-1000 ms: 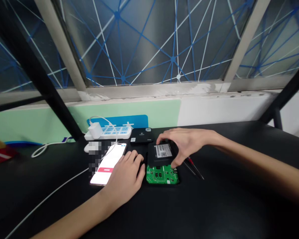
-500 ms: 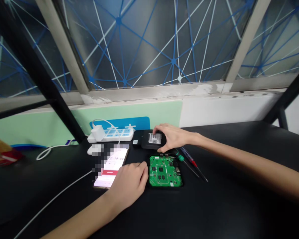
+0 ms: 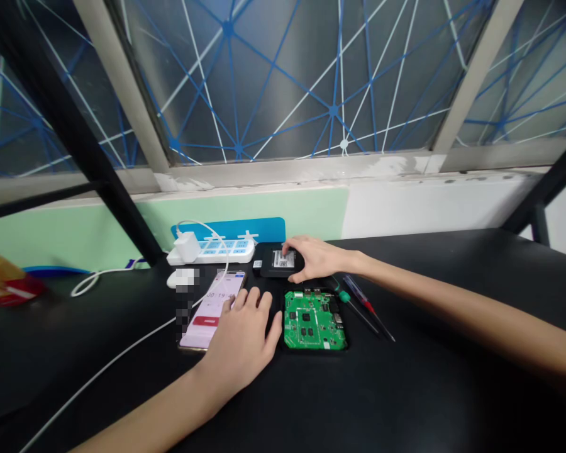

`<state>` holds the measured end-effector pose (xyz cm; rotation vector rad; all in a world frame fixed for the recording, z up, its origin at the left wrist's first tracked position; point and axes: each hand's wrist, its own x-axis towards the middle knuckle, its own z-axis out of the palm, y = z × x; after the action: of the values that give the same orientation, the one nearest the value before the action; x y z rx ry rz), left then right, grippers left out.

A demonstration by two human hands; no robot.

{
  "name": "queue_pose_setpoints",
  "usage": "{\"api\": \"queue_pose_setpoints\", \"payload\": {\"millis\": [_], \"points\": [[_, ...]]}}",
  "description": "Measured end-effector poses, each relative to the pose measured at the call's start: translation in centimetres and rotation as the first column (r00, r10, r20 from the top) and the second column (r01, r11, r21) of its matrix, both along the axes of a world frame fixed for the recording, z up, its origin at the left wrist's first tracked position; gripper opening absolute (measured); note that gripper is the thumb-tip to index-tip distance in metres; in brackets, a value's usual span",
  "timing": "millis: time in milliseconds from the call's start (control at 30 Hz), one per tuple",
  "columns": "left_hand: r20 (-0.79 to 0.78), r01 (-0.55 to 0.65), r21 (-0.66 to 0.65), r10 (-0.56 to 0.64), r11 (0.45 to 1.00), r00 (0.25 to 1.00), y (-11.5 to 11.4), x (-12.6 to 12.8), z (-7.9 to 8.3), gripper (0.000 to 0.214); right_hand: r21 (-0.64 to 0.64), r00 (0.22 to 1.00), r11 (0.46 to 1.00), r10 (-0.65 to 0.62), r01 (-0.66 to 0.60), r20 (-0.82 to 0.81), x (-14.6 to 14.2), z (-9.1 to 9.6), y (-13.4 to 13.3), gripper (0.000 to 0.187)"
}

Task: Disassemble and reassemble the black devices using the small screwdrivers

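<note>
On the far left, a power strip (image 3: 226,251) is set; nearer, a phone (image 3: 212,307) is partly covered by the spread left hand (image 3: 245,333). Screwdrivers (image 3: 368,306) are laid right of the circuit board (image 3: 314,321); on its far side, a black cover (image 3: 279,272) is pinched by the right hand (image 3: 315,257).

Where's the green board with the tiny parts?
In the head view, the green board lies just right of the left hand, left of two screwdrivers.
</note>
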<state>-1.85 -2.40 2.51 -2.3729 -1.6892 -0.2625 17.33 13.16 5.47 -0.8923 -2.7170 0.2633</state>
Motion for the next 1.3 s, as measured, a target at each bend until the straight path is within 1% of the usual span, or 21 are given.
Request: {"api": "queue_pose_setpoints", "payload": {"millis": [100, 267, 400, 467, 500, 567, 600, 633, 700, 800, 900, 1067, 1167, 1300], "points": [[0.004, 0.014, 0.008, -0.014, 1.0, 1.0, 0.1, 0.0, 0.0, 0.025, -0.012, 1.0, 1.0, 0.019, -0.018, 0.001, 0.2, 0.0, -0.2, 0.058], [0.027, 0.11, 0.023, -0.111, 0.994, 0.994, 0.4, -0.2, -0.1, 0.026, 0.016, 1.0, 1.0, 0.016, -0.015, -0.023, 1.0, -0.1, -0.8, 0.059], [0.05, 0.153, 0.004, -0.153, 0.988, 0.987, 0.5, -0.3, -0.2, 0.026, 0.102, 0.999, 0.995, 0.006, -0.001, -0.048, 2.0, 0.4, -2.0, 0.051], [0.058, 0.16, -0.007, -0.159, 0.987, 0.986, 0.5, -0.3, -0.2, 0.026, 0.129, 0.998, 0.992, -0.006, 0.014, -0.067, 2.6, 0.9, -3.0, 0.04], [0.064, 0.163, -0.013, -0.162, 0.987, 0.985, 0.5, -0.3, -0.2, 0.026, 0.114, 0.998, 0.993, -0.009, 0.016, -0.057, 2.9, 1.2, -3.5, 0.033], [0.081, 0.169, -0.022, -0.167, 0.985, 0.983, 0.6, -0.3, -0.2, 0.026, 0.018, 1.0, 1.0, -0.017, 0.017, 0.011, 3.5, 1.7, -4.6, 0.017], [0.092, 0.172, -0.02, -0.17, 0.985, 0.981, 0.6, -0.3, -0.2, 0.025, -0.026, 0.998, 0.999, -0.022, 0.023, 0.053, 3.8, 1.8, -5.2, 0.015], [0.102, 0.176, -0.013, -0.174, 0.984, 0.979, 0.6, -0.3, -0.3, 0.025, -0.043, 0.996, 0.999, -0.019, 0.022, 0.082, 4.1, 1.9, -5.7, 0.014], [0.111, 0.183, 0.014, -0.183, 0.983, 0.977, 0.6, -0.3, -0.5, 0.031, -0.045, 0.994, 0.999, -0.009, 0.014, 0.113, 4.5, 1.9, -6.6, 0.011], [0.094, 0.196, 0.033, -0.199, 0.98, 0.975, 0.6, -0.4, -0.8, 0.039, -0.031, 0.987, 0.999, -0.008, 0.013, 0.161, 4.9, 1.5, -7.4, 0.012], [0.088, 0.202, 0.029, -0.203, 0.979, 0.975, 0.5, -0.5, -1.0, 0.041, 0.001, 0.977, 0.999, -0.039, 0.04, 0.211, 5.0, 1.1, -7.6, 0.011], [0.127, 0.213, 0.035, -0.215, 0.977, 0.968, 0.6, -0.7, -1.2, 0.041, 0.013, 0.967, 0.998, -0.067, 0.065, 0.248, 4.4, 0.8, -7.4, 0.009], [0.131, 0.208, 0.005, -0.206, 0.978, 0.97, 0.6, -0.7, -1.1, 0.042, 0.057, 0.961, 0.996, -0.075, 0.062, 0.265, 4.0, 0.8, -7.4, 0.008], [0.07, 0.164, -0.065, -0.16, 0.984, 0.985, 0.5, -0.7, -0.8, 0.045, 0.085, 0.958, 0.996, -0.048, 0.025, 0.283, 3.8, 1.0, -7.8, 0.006]]}}
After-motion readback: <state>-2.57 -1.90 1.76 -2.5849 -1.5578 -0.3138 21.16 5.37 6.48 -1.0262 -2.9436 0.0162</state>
